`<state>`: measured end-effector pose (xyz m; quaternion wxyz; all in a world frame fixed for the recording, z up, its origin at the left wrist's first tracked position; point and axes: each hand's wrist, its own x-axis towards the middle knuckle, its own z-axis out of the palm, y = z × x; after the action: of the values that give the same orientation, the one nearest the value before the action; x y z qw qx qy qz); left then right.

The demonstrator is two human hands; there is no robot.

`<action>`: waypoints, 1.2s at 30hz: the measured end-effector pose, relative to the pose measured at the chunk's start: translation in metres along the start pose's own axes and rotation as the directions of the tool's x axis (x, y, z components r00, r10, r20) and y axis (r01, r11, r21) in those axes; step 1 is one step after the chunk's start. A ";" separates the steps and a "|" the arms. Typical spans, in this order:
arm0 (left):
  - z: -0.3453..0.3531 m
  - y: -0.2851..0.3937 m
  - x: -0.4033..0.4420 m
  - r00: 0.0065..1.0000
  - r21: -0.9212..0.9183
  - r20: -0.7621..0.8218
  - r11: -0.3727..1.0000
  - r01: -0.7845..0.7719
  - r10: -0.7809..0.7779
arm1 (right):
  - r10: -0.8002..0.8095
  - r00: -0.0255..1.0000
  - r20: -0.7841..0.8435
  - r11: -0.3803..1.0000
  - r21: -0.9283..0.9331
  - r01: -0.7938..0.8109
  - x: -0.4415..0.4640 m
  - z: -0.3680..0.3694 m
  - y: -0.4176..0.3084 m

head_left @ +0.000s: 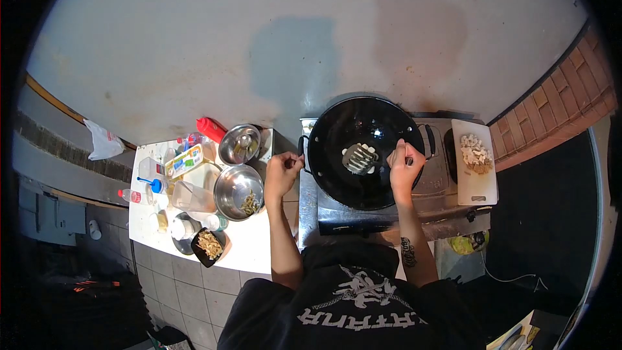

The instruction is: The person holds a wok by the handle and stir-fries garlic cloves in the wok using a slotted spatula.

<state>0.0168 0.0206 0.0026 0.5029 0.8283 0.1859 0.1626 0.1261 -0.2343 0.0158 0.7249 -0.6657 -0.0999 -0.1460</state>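
A metal stove point(435, 175) stands against the wall, and to its left a white bench point(253, 249) carries bowls, bottles and tubs. On the stove sits a wide black wok point(337, 188), its dark inner surface glossy, with a looped handle at either side. To the wok's right, over the stove's right end, lies a white cutting board point(476, 188). At the bench's right side are a large metal bowl point(223, 186) and, behind it, a smaller metal bowl point(225, 149), with a red bottle point(209, 129) beside that one. Near the bench's front edge sits a black dish point(206, 260) of pale strips.

The right hand point(406, 161) is over the right part of the wok, its fingers closed round the handle of a slotted spatula point(358, 159). The spatula's broad head lies left of those fingers, low in the wok. The left hand point(284, 172) is just outside the wok's left rim, its fingers curled beside the left handle point(302, 148); I cannot tell whether they grip it.

Smallest are the chopped pale pieces point(473, 146) heaped on the board, and a few white bits point(371, 170) at the spatula head's edges, left of the right fingers
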 end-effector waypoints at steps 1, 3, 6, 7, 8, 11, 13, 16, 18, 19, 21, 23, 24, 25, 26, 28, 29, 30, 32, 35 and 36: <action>0.000 -0.002 0.000 1.000 -0.018 0.010 1.000 0.018 -0.018 | 0.006 1.000 0.003 1.000 0.011 -0.006 -0.001 0.000 0.000; 0.001 -0.004 0.001 1.000 -0.015 0.004 1.000 0.004 -0.004 | 0.013 1.000 0.006 1.000 0.022 -0.013 -0.001 -0.001 0.001; 0.000 0.000 0.000 1.000 -0.003 -0.007 1.000 -0.024 0.024 | -0.017 1.000 0.000 1.000 0.009 0.017 -0.001 -0.001 0.003; 0.000 0.002 0.000 0.999 0.006 -0.012 0.999 -0.038 0.038 | -0.019 1.000 -0.002 1.000 0.012 0.019 -0.001 -0.001 0.004; 0.000 0.002 -0.001 0.999 0.006 -0.012 0.999 -0.039 0.039 | -0.019 1.000 -0.004 1.000 0.015 0.019 -0.001 -0.001 0.004; -0.001 0.001 -0.001 0.999 -0.015 0.021 1.000 0.025 -0.024 | -0.015 1.000 0.001 1.000 0.019 0.015 -0.001 -0.002 0.005; 0.000 0.002 -0.001 1.000 -0.001 0.009 1.000 0.006 -0.006 | -0.004 1.000 0.003 1.000 0.023 0.004 -0.001 -0.001 0.001; 0.000 0.003 -0.001 1.000 -0.009 0.015 1.000 0.016 -0.016 | 0.021 1.000 0.000 0.999 0.024 -0.021 -0.001 -0.002 -0.001; 0.001 0.004 -0.002 1.000 0.005 -0.001 1.000 -0.007 0.007 | 0.036 0.999 -0.007 0.999 0.021 -0.036 -0.001 -0.003 -0.001; 0.001 0.004 -0.002 0.999 0.017 -0.017 0.999 -0.031 0.031 | 0.034 0.999 -0.007 0.999 0.032 -0.033 0.000 -0.004 0.000; 0.002 -0.001 -0.001 1.000 0.003 0.000 1.000 -0.007 0.007 | 0.034 0.999 -0.009 0.999 0.042 -0.033 0.000 -0.005 0.001; 0.002 -0.005 0.000 1.000 -0.010 0.016 1.000 0.015 -0.015 | 0.020 0.999 -0.033 0.998 0.053 -0.019 0.001 -0.003 0.000; 0.002 -0.002 -0.001 1.000 -0.026 0.017 1.000 0.000 0.001 | 0.021 0.999 -0.035 0.998 0.053 -0.019 0.002 -0.003 0.000; 0.002 0.000 -0.002 1.000 -0.043 0.019 0.999 -0.015 0.015 | 0.021 0.999 -0.031 0.998 0.059 -0.019 0.003 -0.003 0.000; 0.001 0.003 -0.003 1.000 -0.042 0.024 0.999 -0.013 0.014 | 0.022 0.999 -0.029 0.998 0.064 -0.020 0.003 -0.003 0.000; 0.000 0.009 -0.003 0.999 -0.030 0.032 0.999 0.029 -0.028 | 0.020 0.999 -0.028 0.999 0.042 -0.019 0.005 -0.004 0.002; 0.000 0.009 -0.003 0.999 -0.029 0.039 0.999 0.029 -0.028 | 0.014 1.000 -0.024 1.000 0.023 -0.014 0.005 -0.004 0.003; -0.001 0.009 -0.003 0.999 -0.004 0.030 1.000 0.017 -0.017 | 0.018 0.999 -0.029 1.000 0.019 -0.017 0.006 -0.005 0.003; 0.000 0.006 -0.003 0.999 0.021 0.032 1.000 0.008 -0.009 | 0.020 0.999 -0.040 0.999 0.037 -0.019 0.006 -0.006 0.004; 0.003 0.007 -0.004 0.999 0.031 -0.026 0.999 -0.043 0.044 | 0.022 0.998 -0.051 0.999 0.048 -0.020 0.005 -0.008 0.005; 0.004 0.009 -0.005 0.999 0.027 -0.021 0.999 -0.039 0.039 | 0.027 0.999 -0.040 0.997 0.077 -0.024 0.005 -0.010 0.007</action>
<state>0.0158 0.0114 0.0089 0.4867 0.8365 0.1773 0.1787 0.1325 -0.2438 0.0101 0.7536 -0.6356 -0.0817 -0.1464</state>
